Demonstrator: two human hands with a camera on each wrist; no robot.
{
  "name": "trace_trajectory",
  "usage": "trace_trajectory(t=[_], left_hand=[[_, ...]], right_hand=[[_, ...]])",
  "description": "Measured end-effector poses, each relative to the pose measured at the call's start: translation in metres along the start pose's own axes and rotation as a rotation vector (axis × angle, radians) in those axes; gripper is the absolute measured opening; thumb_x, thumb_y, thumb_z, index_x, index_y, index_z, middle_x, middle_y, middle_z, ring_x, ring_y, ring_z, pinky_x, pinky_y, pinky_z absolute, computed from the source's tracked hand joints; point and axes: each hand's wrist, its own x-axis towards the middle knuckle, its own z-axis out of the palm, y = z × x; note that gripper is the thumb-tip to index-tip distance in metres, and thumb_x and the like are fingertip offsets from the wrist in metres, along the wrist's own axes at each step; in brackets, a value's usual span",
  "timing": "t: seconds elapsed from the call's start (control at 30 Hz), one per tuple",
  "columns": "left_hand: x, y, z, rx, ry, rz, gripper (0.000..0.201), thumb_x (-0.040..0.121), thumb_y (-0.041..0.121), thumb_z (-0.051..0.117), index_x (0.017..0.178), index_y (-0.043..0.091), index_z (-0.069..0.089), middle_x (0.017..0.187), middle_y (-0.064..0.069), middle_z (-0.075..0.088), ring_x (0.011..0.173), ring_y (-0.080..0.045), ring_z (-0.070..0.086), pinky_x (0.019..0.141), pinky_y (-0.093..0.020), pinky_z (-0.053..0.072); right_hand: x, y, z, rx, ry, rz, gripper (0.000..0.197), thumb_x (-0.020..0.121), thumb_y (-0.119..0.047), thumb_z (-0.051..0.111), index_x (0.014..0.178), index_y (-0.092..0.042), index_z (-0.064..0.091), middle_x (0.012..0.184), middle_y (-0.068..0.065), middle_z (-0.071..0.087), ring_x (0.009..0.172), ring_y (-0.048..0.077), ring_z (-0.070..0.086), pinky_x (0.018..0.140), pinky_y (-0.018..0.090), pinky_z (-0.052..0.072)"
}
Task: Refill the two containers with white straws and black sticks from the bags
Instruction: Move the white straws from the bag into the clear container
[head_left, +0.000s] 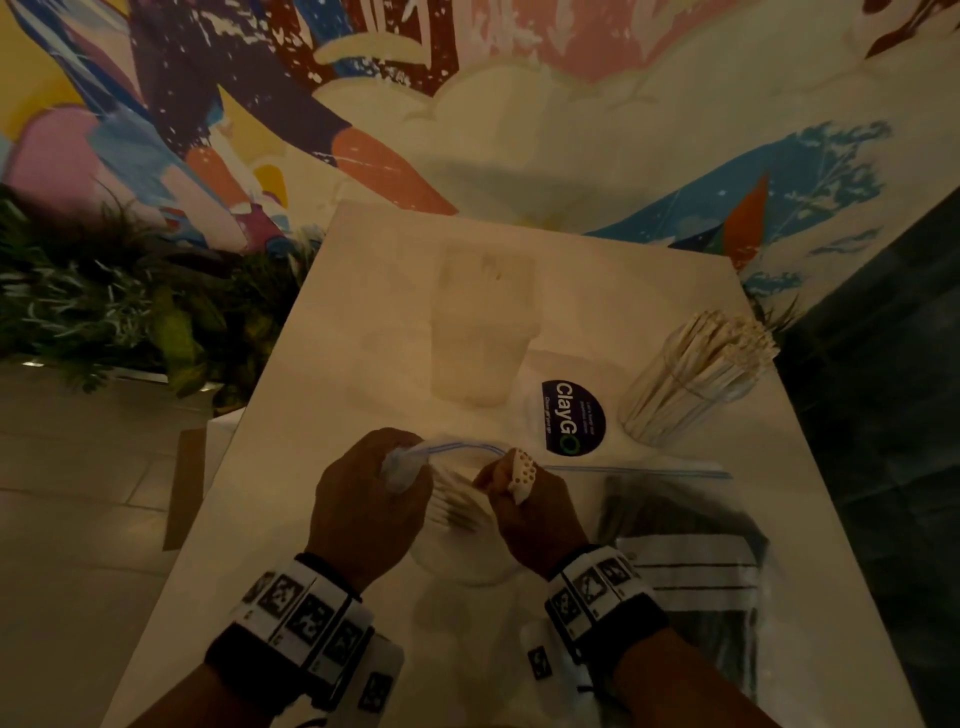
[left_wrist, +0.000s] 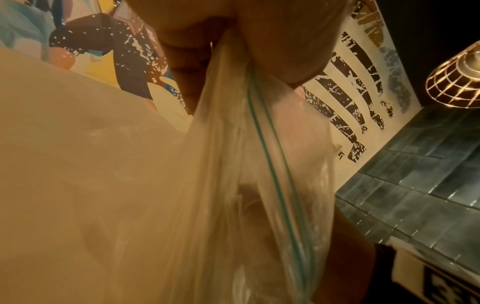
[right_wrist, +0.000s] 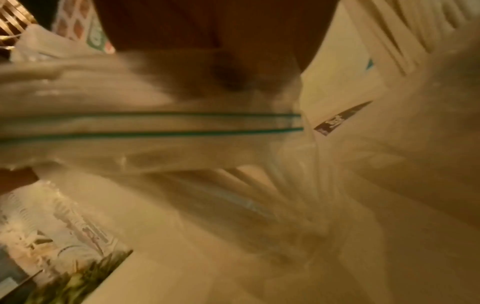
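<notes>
Both hands hold a clear zip bag (head_left: 457, 499) with a blue seal over the near middle of the white table (head_left: 363, 312). My left hand (head_left: 384, 478) grips its left top corner; in the left wrist view the bag (left_wrist: 246, 185) hangs from the curled fingers. My right hand (head_left: 511, 480) pinches the top edge at the right, and the blue seal (right_wrist: 155, 123) shows blurred under the thumb. White straws (head_left: 457, 506) show through the plastic. A second zip bag of black sticks (head_left: 680, 525) lies flat to the right. A clear container full of white straws (head_left: 696, 379) stands far right. An empty clear container (head_left: 480, 338) stands mid-table.
A round dark "ClayGO" sticker (head_left: 573, 418) lies on the table between the containers. Green plants (head_left: 104, 291) border the table's left side, a painted mural wall (head_left: 519, 104) rises behind, and dark tiles (head_left: 883, 364) run along the right.
</notes>
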Motion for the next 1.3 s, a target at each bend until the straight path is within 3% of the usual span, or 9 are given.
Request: trace_trajectory(t=[0.1, 0.2, 0.33, 0.5, 0.6, 0.87, 1.03, 1.17, 1.3], left_hand=[[0.002, -0.003, -0.002, 0.018, -0.015, 0.025, 0.047, 0.075, 0.049, 0.044, 0.086, 0.010, 0.068, 0.073, 0.003, 0.061, 0.062, -0.015, 0.056, 0.060, -0.023, 0.047], [0.002, -0.009, -0.004, 0.049, -0.028, 0.044, 0.044, 0.078, 0.046, 0.045, 0.087, 0.011, 0.069, 0.076, -0.003, 0.066, 0.065, -0.022, 0.062, 0.064, -0.029, 0.049], [0.000, -0.014, -0.006, 0.106, -0.066, 0.051, 0.042, 0.080, 0.046, 0.044, 0.091, 0.015, 0.070, 0.086, -0.003, 0.070, 0.077, -0.027, 0.067, 0.072, -0.033, 0.052], [-0.002, -0.005, -0.008, 0.108, -0.050, 0.054, 0.040, 0.078, 0.043, 0.046, 0.087, 0.013, 0.070, 0.081, -0.005, 0.069, 0.070, -0.029, 0.066, 0.066, -0.033, 0.052], [-0.004, -0.005, -0.011, 0.112, -0.054, 0.039, 0.041, 0.077, 0.043, 0.046, 0.086, 0.012, 0.070, 0.081, -0.006, 0.070, 0.071, -0.029, 0.067, 0.067, -0.036, 0.055], [-0.007, -0.010, -0.014, 0.148, -0.079, 0.050, 0.043, 0.078, 0.043, 0.044, 0.084, 0.010, 0.070, 0.081, -0.008, 0.070, 0.070, -0.025, 0.065, 0.065, -0.035, 0.054], [-0.006, -0.006, -0.015, 0.162, -0.065, 0.046, 0.041, 0.077, 0.041, 0.043, 0.079, 0.008, 0.068, 0.073, -0.009, 0.067, 0.062, -0.030, 0.064, 0.060, -0.033, 0.050], [-0.006, -0.004, -0.015, 0.132, -0.051, 0.018, 0.039, 0.075, 0.041, 0.044, 0.080, 0.010, 0.067, 0.073, -0.009, 0.067, 0.062, -0.029, 0.063, 0.059, -0.036, 0.052], [-0.008, -0.001, -0.015, 0.146, -0.053, -0.003, 0.004, 0.075, 0.022, 0.058, 0.078, 0.021, 0.059, 0.068, -0.009, 0.065, 0.058, -0.016, 0.056, 0.054, -0.023, 0.043]], right_hand=[[0.001, -0.001, 0.002, 0.098, -0.007, 0.053, 0.031, 0.086, -0.009, 0.050, 0.072, -0.037, 0.049, 0.082, 0.000, 0.067, 0.078, 0.020, 0.063, 0.073, 0.039, 0.053], [-0.001, -0.012, -0.010, 0.366, 0.064, 0.077, 0.037, 0.083, 0.000, 0.051, 0.068, -0.033, 0.046, 0.077, -0.001, 0.064, 0.080, 0.018, 0.064, 0.076, 0.028, 0.052], [0.000, -0.041, -0.039, 0.658, 0.136, -0.017, 0.032, 0.080, 0.012, 0.047, 0.065, -0.014, 0.035, 0.074, 0.034, 0.053, 0.071, 0.009, 0.061, 0.072, 0.019, 0.049], [0.010, -0.062, -0.104, 0.883, 0.269, -0.155, 0.038, 0.076, 0.010, 0.054, 0.062, -0.024, 0.047, 0.076, 0.013, 0.061, 0.067, 0.019, 0.056, 0.065, 0.026, 0.049], [0.030, -0.057, -0.156, 0.854, 0.371, -0.243, 0.045, 0.071, 0.018, 0.047, 0.059, -0.026, 0.049, 0.073, 0.005, 0.064, 0.065, 0.016, 0.056, 0.065, 0.025, 0.048], [0.068, -0.033, -0.236, 0.650, 0.723, -0.338, 0.040, 0.077, 0.015, 0.050, 0.068, -0.024, 0.042, 0.078, 0.020, 0.046, 0.062, 0.021, 0.053, 0.060, 0.030, 0.041], [0.076, -0.011, -0.228, 0.596, 0.703, -0.211, 0.051, 0.080, 0.014, 0.050, 0.058, -0.033, 0.049, 0.068, -0.002, 0.060, 0.059, 0.016, 0.052, 0.059, 0.028, 0.042], [0.081, 0.006, -0.224, 0.597, 0.686, -0.168, 0.056, 0.080, 0.018, 0.048, 0.056, -0.033, 0.048, 0.062, -0.011, 0.059, 0.063, 0.012, 0.055, 0.061, 0.024, 0.046], [0.082, 0.013, -0.220, 0.627, 0.666, -0.144, 0.038, 0.078, 0.013, 0.050, 0.065, -0.021, 0.039, 0.064, -0.007, 0.063, 0.064, 0.012, 0.057, 0.063, 0.024, 0.047]])
